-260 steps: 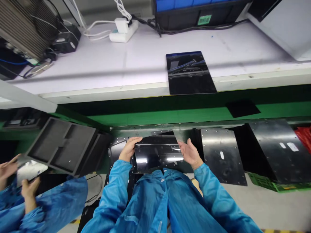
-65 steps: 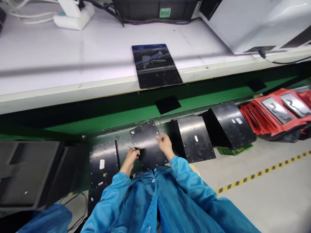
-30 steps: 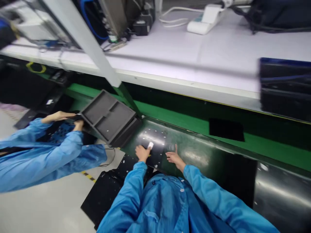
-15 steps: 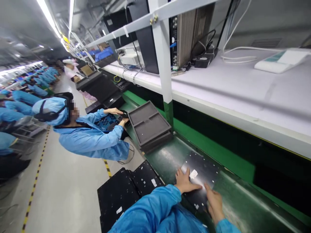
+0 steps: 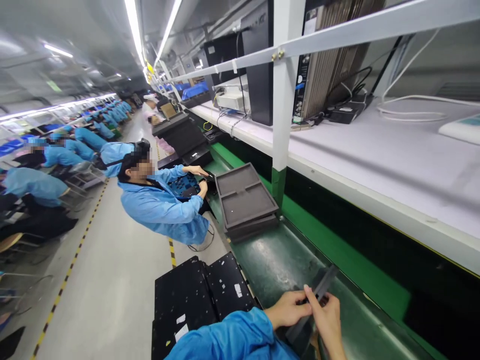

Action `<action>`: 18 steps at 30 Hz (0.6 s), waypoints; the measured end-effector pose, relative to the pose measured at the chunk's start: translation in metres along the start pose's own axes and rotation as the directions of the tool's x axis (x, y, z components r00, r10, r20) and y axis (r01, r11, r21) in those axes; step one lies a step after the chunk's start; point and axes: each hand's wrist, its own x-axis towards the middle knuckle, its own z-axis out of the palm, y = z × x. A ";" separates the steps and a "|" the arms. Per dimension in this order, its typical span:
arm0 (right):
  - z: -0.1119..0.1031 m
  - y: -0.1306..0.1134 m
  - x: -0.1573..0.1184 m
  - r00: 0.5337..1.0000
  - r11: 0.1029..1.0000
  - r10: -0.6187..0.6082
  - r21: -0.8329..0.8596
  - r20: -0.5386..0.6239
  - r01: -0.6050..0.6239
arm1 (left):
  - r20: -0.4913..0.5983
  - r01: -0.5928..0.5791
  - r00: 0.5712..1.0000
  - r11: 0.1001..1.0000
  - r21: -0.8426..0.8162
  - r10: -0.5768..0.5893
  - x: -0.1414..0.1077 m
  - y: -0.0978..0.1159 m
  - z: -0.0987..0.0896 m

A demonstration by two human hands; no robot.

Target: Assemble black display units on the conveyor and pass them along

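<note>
A thin black panel [image 5: 325, 281] is tilted up nearly on edge above the green bench surface [image 5: 272, 255]. My left hand [image 5: 288, 309] grips it from the left, fingers bent around its edge. On the other side, my right hand [image 5: 325, 316] is closed on the same panel, its thumb near the upper edge. The two hands almost touch. Part of the panel is hidden behind my fingers. Left of my blue sleeve lie more black panels [image 5: 183, 292] with small holes and white labels.
Dark foam trays [image 5: 247, 195] are stacked on the bench ahead. A co-worker in blue [image 5: 161, 200] handles a dark item beside them. A white post [image 5: 284, 100] rises at the bench's back edge. A white shelf [image 5: 375, 155] with electronics runs along the right.
The black panel lay flat under my hands before; now it is raised on edge between them. My view has turned left, and the co-worker stays beside the trays.
</note>
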 end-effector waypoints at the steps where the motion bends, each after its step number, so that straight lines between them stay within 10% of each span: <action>1: 0.001 0.001 0.007 1.000 0.999 -0.014 -0.048 -0.004 0.014 | -0.010 0.018 1.000 1.000 -0.017 -0.018 0.000 0.004 -0.003; 7: 0.009 0.010 0.035 0.989 0.965 -0.149 -0.221 -0.025 0.140 | -0.127 0.163 0.981 0.982 0.101 -0.149 0.001 0.027 -0.017; 12: 0.035 0.008 0.046 0.993 0.992 -0.120 -0.044 0.019 0.121 | -0.388 0.370 0.904 0.785 0.498 -0.180 -0.001 0.052 -0.016; 18: 0.067 0.002 0.047 0.993 0.972 -0.116 0.201 -0.022 0.118 | -0.495 0.506 0.839 0.658 0.557 -0.226 0.009 0.054 -0.030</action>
